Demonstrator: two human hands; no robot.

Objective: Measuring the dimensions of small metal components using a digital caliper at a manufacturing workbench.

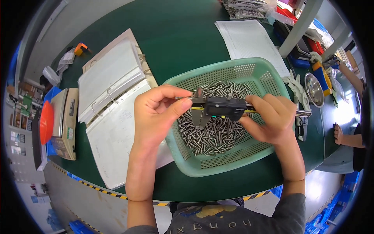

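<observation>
Left hand pinches thin pin between thumb and forefinger, just beside caliper jaws, above basket of metal parts. Right hand grips caliper beam, thumb underneath. Cannot tell whether jaws touch pin. Best kept: pin square to jaws, pinch light, fingertips clear of jaw faces, thumb pressure gentle, display facing up for reading.
</observation>
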